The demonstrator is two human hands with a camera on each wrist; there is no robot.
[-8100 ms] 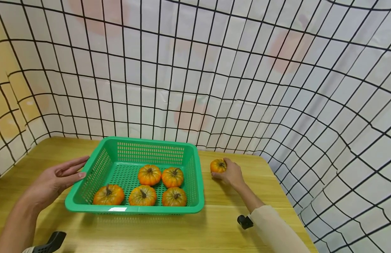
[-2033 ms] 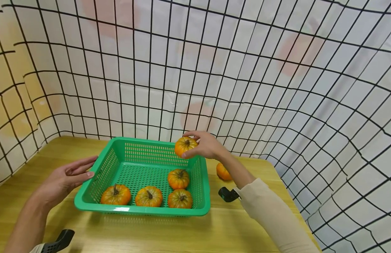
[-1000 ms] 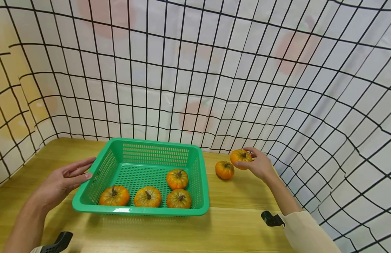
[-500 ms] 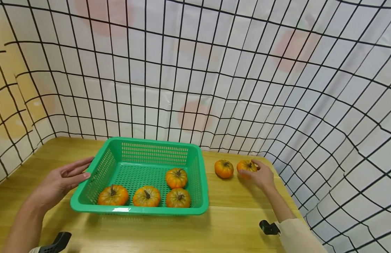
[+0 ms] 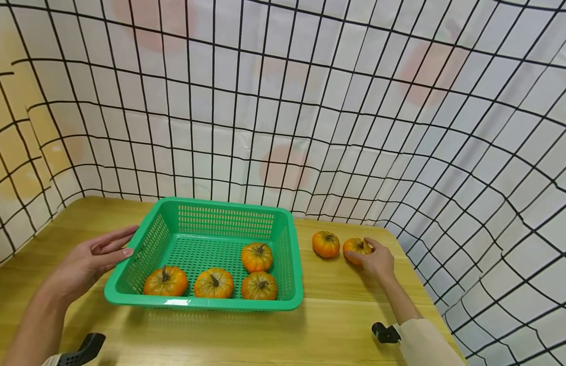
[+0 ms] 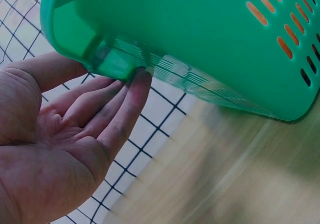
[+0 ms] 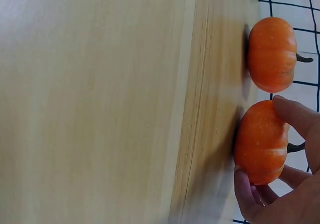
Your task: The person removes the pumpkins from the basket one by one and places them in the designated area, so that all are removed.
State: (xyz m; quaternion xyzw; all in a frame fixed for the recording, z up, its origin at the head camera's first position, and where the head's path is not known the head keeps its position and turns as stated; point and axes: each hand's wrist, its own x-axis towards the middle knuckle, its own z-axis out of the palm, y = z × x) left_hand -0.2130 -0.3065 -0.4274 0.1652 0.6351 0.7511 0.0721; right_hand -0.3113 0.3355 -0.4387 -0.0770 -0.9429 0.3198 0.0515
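My right hand point(image 5: 378, 259) holds a small orange pumpkin point(image 5: 356, 249) down on the table. In the right wrist view, thumb and fingers curl around opposite sides of this pumpkin point(image 7: 262, 144), its dark stem pointing away from the tabletop. Just to its left in the head view sits a second pumpkin point(image 5: 326, 244). My left hand point(image 5: 88, 262) rests at the left rim of a green plastic basket point(image 5: 200, 302), fingers fairly straight. The left wrist view has fingertips point(image 6: 142, 81) touching right under the basket's rim. Several more pumpkins point(image 5: 213, 283) lie inside, along the front and right.
The light wooden table point(image 5: 338, 325) ends at a black wire grid point(image 5: 246, 122) that rises behind it and on both sides, with a pale printed sheet behind. Black wrist cameras point(image 5: 386, 333) sit on both forearms.
My right hand set one pumpkin right of the basket, then lifted another from the basket's back and lowered it onto the table beside the first. The left hand stayed at the rim.
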